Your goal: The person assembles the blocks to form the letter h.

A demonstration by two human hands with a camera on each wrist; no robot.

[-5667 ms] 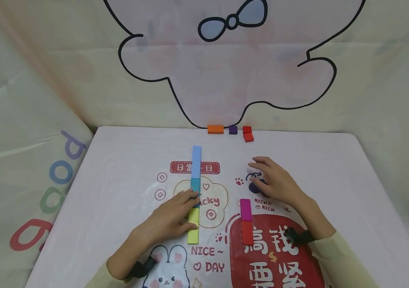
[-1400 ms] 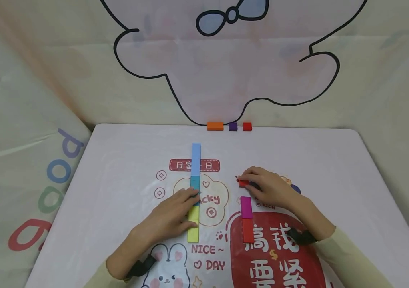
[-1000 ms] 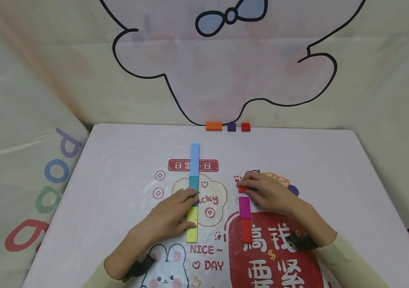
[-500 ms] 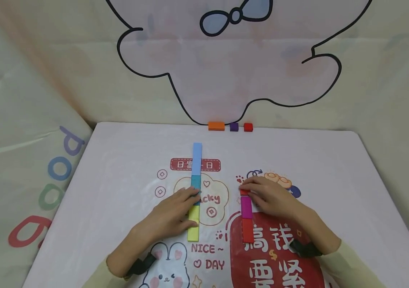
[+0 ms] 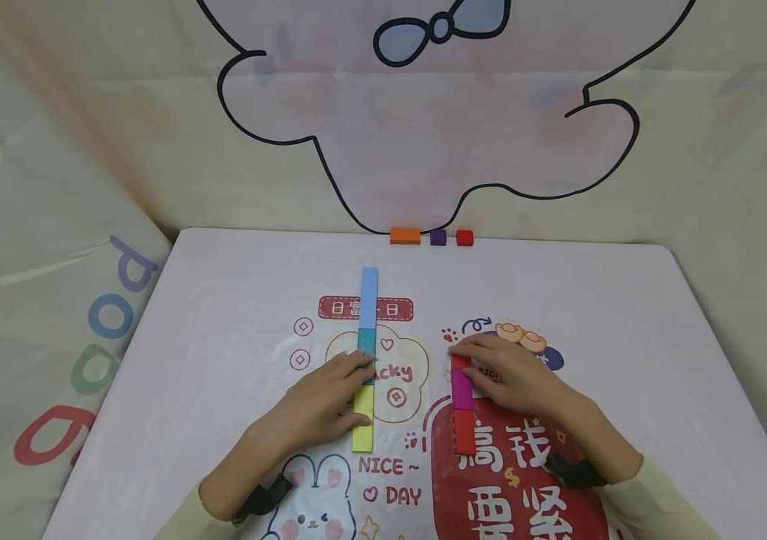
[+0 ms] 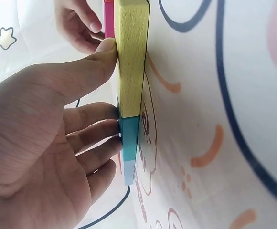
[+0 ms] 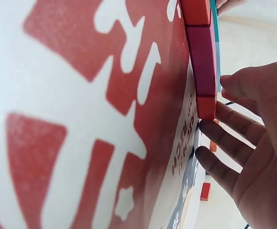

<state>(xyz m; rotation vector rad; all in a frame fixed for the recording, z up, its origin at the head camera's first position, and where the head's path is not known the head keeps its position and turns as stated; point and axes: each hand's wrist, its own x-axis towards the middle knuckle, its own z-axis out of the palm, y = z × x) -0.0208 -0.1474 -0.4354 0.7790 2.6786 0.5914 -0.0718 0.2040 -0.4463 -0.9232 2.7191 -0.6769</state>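
A straight row of wooden blocks runs down the middle: a light blue block [image 5: 368,296], a teal block [image 5: 366,340] and a yellow block [image 5: 362,442]. My left hand [image 5: 319,405] rests across this row, fingertips on the teal part and thumb on the yellow. To the right lies a shorter row, with a longer red block [image 5: 464,433], a magenta block [image 5: 461,391] and a small red block [image 5: 460,361] end to end. My right hand [image 5: 518,379] touches its far end. The fingers lie around the small red block's end, and the thumb is by its seam with the magenta.
Along the table's back edge stand an orange block [image 5: 405,236], a purple block [image 5: 438,238] and another small red block [image 5: 464,238]. The white tabletop [image 5: 235,300] carries printed pictures and lettering. A patterned cloth [image 5: 154,97] rises behind it.
From the back edge, my right hand has brought a small red block down to the magenta block's far end. Its thumb has shifted toward the seam. The left hand has stayed in place.
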